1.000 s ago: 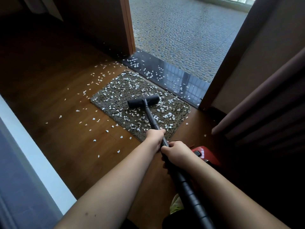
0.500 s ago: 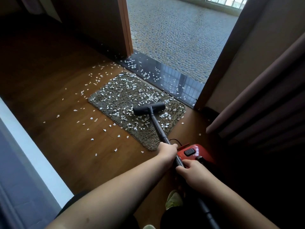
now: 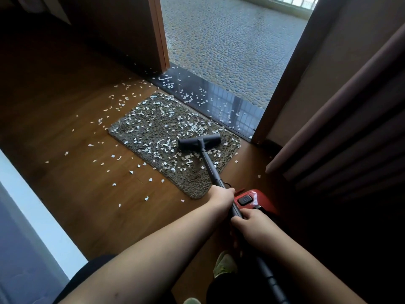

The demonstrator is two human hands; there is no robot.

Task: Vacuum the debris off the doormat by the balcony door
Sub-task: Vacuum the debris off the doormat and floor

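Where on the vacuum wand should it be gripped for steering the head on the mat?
Probably the near end of the vacuum wand, from above, two-handed as here: left hand ahead, right hand behind near the hose. The straight, slim tube slopes down to the floor head on the doormat, giving leverage.

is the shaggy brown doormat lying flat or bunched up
Flat: the shaggy brown doormat lies spread on the wooden floor, edges down, no folds visible, with the dark vacuum head on it.

Vacuum head (image 3: 199,142) now sits nearer mat's right near corner than a second ago; both hands drawn back along wand (image 3: 210,166); red vacuum body (image 3: 255,199) more exposed.
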